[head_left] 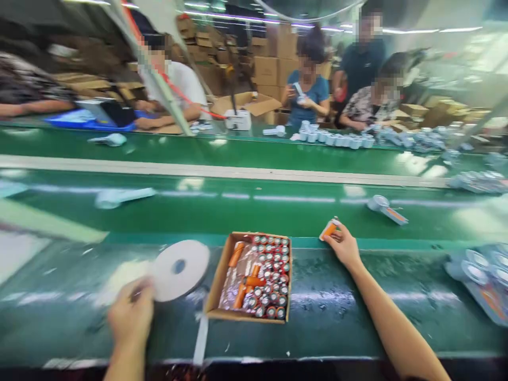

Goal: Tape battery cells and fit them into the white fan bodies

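Observation:
My left hand point(130, 316) is closed on the edge of a flat white roll of tape point(180, 269), held just above the green bench at the lower left. My right hand point(344, 244) is stretched forward to the edge of the conveyor, its fingers pinched on a small orange battery point(329, 229). Between the two hands sits an open cardboard box point(219, 280) holding several upright orange batteries point(270, 275) and a few lying on their sides.
A green conveyor belt point(254, 209) runs across the view, carrying white parts point(119, 197) and one white-and-orange piece point(387, 207). More white parts lie at the right edge point(482, 270). Several people sit working along the far side, with cardboard cartons stacked behind them.

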Demonstrator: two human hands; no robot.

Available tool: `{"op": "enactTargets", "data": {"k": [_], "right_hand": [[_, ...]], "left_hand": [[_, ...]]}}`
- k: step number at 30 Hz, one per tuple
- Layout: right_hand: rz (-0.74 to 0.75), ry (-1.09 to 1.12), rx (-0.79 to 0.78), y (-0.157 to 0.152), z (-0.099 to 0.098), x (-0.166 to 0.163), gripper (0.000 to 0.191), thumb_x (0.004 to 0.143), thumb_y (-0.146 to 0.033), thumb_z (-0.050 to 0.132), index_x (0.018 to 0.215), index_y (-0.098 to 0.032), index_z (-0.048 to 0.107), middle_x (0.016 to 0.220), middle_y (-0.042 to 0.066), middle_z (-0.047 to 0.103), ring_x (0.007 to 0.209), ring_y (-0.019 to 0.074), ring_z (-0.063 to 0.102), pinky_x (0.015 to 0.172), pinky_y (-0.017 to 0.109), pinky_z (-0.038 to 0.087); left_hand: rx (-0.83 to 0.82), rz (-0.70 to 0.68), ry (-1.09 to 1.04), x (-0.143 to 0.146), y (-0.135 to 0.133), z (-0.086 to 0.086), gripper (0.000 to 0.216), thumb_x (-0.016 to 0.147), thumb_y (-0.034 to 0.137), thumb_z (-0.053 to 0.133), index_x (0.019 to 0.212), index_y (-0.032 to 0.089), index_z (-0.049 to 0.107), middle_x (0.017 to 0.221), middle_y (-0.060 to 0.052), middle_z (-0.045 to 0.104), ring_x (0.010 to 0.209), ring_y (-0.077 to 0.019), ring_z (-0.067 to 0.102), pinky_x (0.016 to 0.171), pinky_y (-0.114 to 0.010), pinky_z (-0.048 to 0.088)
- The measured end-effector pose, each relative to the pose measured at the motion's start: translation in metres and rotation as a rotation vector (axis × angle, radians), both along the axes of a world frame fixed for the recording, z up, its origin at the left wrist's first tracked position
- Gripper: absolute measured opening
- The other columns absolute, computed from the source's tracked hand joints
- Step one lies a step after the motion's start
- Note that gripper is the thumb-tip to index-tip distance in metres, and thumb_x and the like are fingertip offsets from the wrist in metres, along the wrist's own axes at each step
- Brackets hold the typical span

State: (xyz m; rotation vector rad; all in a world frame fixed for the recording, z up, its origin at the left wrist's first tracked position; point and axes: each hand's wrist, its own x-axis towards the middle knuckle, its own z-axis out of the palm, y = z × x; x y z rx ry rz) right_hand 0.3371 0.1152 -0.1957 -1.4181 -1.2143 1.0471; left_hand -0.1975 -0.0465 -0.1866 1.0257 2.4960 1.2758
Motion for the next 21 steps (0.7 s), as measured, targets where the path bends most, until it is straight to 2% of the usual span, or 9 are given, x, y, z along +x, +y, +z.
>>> {"op": "enactTargets", "data": {"k": [3, 7, 12, 14, 17, 19, 21], "right_hand": [[-0.051, -0.025, -0.023, 0.008, -0.008, 0.006, 0.091, 0.059, -0.065, 0.097, 0.133, -0.023, 0.066, 0.098, 0.009, 0.085, 0.095, 0.0317, 0.085, 0.096, 0.048, 0.070], [-0.053, -0.027, -0.017, 0.014, -0.013, 0.010, 0.088, 0.058, -0.065, 0.099, 0.130, -0.023, 0.068, 0.099, 0.009, 0.085, 0.095, 0.0310, 0.085, 0.094, 0.045, 0.071], [-0.044, -0.049, -0.006, 0.011, -0.006, 0.009, 0.084, 0.057, -0.062, 0.098, 0.126, -0.023, 0.070, 0.095, 0.007, 0.085, 0.091, 0.0296, 0.084, 0.092, 0.044, 0.071], [-0.038, -0.053, 0.004, 0.010, -0.004, 0.008, 0.083, 0.058, -0.061, 0.098, 0.126, -0.023, 0.070, 0.094, 0.007, 0.085, 0.089, 0.0291, 0.084, 0.089, 0.043, 0.071], [-0.061, -0.061, 0.017, 0.011, -0.003, 0.008, 0.082, 0.057, -0.059, 0.099, 0.124, -0.023, 0.071, 0.094, 0.006, 0.085, 0.088, 0.0284, 0.084, 0.086, 0.040, 0.071], [-0.076, -0.062, 0.004, 0.011, -0.003, 0.008, 0.079, 0.056, -0.059, 0.100, 0.120, -0.023, 0.072, 0.093, 0.006, 0.085, 0.088, 0.0280, 0.084, 0.087, 0.038, 0.072], [-0.096, -0.057, -0.014, 0.011, -0.004, 0.008, 0.077, 0.055, -0.059, 0.100, 0.118, -0.024, 0.072, 0.093, 0.006, 0.085, 0.088, 0.0275, 0.085, 0.087, 0.036, 0.072]], "left_hand": [[0.092, 0.120, -0.075, -0.013, 0.003, -0.014, 0.033, 0.061, 0.052, 0.058, 0.084, 0.031, 0.069, 0.083, 0.000, 0.075, 0.080, -0.0294, 0.072, 0.081, -0.048, 0.063], [0.115, 0.111, -0.084, -0.022, 0.002, -0.031, 0.038, 0.068, 0.052, 0.060, 0.090, 0.024, 0.072, 0.092, -0.006, 0.076, 0.082, -0.0258, 0.072, 0.076, -0.039, 0.062], [0.143, 0.093, -0.055, -0.018, -0.006, -0.041, 0.036, 0.074, 0.050, 0.059, 0.095, 0.024, 0.071, 0.095, -0.007, 0.076, 0.083, -0.0242, 0.071, 0.072, -0.035, 0.059], [0.141, 0.113, -0.003, -0.023, -0.007, -0.037, 0.038, 0.077, 0.050, 0.055, 0.100, 0.023, 0.070, 0.098, -0.008, 0.075, 0.083, -0.0242, 0.069, 0.074, -0.036, 0.059], [0.099, 0.095, 0.103, -0.049, 0.008, -0.016, 0.043, 0.082, 0.050, 0.051, 0.109, 0.022, 0.069, 0.103, -0.009, 0.074, 0.089, -0.0248, 0.069, 0.083, -0.039, 0.060], [0.034, 0.021, 0.174, -0.079, 0.037, 0.005, 0.044, 0.085, 0.049, 0.050, 0.114, 0.021, 0.070, 0.109, -0.010, 0.074, 0.096, -0.0253, 0.069, 0.091, -0.039, 0.060], [-0.057, -0.070, 0.246, -0.115, 0.080, 0.026, 0.045, 0.088, 0.046, 0.049, 0.117, 0.019, 0.071, 0.115, -0.012, 0.075, 0.101, -0.0260, 0.069, 0.099, -0.040, 0.058]]}}
